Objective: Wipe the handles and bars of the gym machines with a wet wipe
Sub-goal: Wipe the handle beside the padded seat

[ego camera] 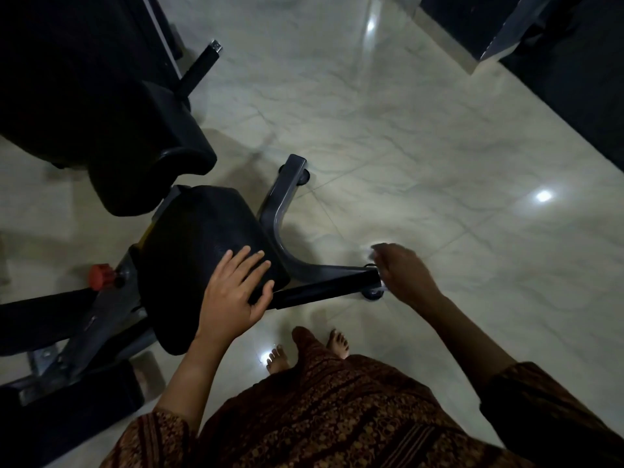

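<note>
1. The wet wipe point(374, 248) shows only as pale, blurred scraps above and below the right hand. It lies at about 4 o'clock from the middle of the view, at the outer tip of the machine's base bar.
2. The right hand point(405, 275) is seen from the back. Its fingers are curled down round the wipe at that tip. Blur hides whether the wipe actually touches the metal.
3. The base bar point(273, 211) is a bent grey tube lying on the floor. One arm points to 12 o'clock. The other runs to 3 o'clock, its near face in dark shadow, and ends by a small round foot under the right hand.
4. The left hand point(236, 292) lies flat on the black seat pad point(202, 238), at the pad's 5 o'clock corner. Its fingers are straight and spread, holding nothing, and the thumb hangs over the pad's edge.
5. At 11 o'clock from the seat pad stands a larger black back pad point(118, 130).
6. A red knob point(100, 275) sits on the frame at 9 o'clock from the seat pad.
7. A thin black rod point(199, 70) with a shiny end points toward 1 o'clock near the top left.
8. The pale marbled floor point(439, 130) shows bright light spots.
9. Two bare feet point(337, 342) and a brown patterned garment point(337, 417) fill the 6 o'clock edge.
</note>
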`<action>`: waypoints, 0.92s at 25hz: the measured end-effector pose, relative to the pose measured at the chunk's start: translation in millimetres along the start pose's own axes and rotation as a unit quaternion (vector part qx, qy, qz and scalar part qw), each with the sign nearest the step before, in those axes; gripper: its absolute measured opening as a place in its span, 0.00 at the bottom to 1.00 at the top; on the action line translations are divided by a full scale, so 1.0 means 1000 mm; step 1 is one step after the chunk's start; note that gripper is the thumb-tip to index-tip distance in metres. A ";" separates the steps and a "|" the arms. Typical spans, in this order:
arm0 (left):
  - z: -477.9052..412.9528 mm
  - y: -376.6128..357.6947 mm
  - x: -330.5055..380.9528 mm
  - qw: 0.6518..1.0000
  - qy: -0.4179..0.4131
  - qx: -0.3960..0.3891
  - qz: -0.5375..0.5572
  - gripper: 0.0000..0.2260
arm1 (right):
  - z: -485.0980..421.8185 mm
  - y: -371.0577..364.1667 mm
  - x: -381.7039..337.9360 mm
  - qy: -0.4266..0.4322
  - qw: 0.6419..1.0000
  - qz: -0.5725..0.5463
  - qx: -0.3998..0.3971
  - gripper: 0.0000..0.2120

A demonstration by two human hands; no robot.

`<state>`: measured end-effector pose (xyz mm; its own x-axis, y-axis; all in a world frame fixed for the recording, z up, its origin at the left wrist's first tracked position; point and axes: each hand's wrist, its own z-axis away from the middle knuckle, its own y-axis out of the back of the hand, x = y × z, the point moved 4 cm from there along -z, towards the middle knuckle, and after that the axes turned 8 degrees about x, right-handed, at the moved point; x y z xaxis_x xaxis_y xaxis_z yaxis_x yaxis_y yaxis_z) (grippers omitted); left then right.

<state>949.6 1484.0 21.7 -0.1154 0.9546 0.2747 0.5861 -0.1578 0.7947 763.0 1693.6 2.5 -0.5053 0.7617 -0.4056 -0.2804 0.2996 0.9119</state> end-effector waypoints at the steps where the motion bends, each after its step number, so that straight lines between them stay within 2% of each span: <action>1: 0.000 0.000 0.000 1.000 0.000 0.000 -0.001 0.16 | 0.002 -0.008 -0.006 0.017 0.999 0.002 -0.028 0.12; 2: 0.000 0.000 0.000 1.000 0.001 -0.002 -0.002 0.16 | 0.008 -0.014 -0.011 0.029 0.999 0.000 -0.035 0.12; 4: 0.000 0.001 0.001 1.000 0.003 -0.004 -0.003 0.16 | 0.030 -0.014 -0.012 0.051 0.998 -0.013 0.028 0.10; 6: 0.000 0.000 0.000 1.000 0.002 -0.005 -0.007 0.16 | 0.059 -0.009 -0.006 0.066 0.992 -0.022 0.105 0.15; 9: 0.001 -0.001 0.000 1.000 0.002 -0.008 -0.004 0.16 | 0.089 -0.007 0.004 0.097 0.984 -0.010 0.147 0.19; 11: 0.001 -0.002 0.000 1.000 0.001 -0.008 -0.007 0.16 | 0.087 0.004 0.007 0.069 0.978 -0.058 0.189 0.20; 13: 0.001 -0.001 0.000 1.000 0.002 -0.010 -0.006 0.16 | 0.070 0.017 -0.001 0.006 0.968 -0.106 0.225 0.15; 15: 0.000 -0.001 0.001 1.000 0.000 -0.009 -0.006 0.16 | 0.047 0.018 -0.006 -0.087 0.963 -0.154 0.205 0.08; 17: 0.000 -0.001 0.001 1.000 0.001 -0.011 -0.006 0.15 | 0.039 0.007 -0.005 -0.171 0.962 -0.162 0.139 0.12; 18: 0.001 0.000 0.001 1.000 0.002 -0.011 -0.005 0.15 | 0.042 0.005 -0.003 -0.181 0.963 -0.153 0.129 0.12; 21: 0.001 -0.001 0.001 1.000 0.002 -0.010 -0.010 0.15 | 0.065 0.018 -0.012 -0.142 0.970 -0.142 0.136 0.09; 23: 0.001 -0.001 0.001 1.000 0.002 -0.011 -0.011 0.15 | 0.070 0.022 -0.021 -0.061 0.976 -0.105 0.182 0.12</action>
<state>949.8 1485.2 20.4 -0.1304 0.9569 0.2594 0.5649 -0.1433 0.8126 824.5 1724.1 35.5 -0.3609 0.7178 -0.5954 -0.0476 0.6234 0.7805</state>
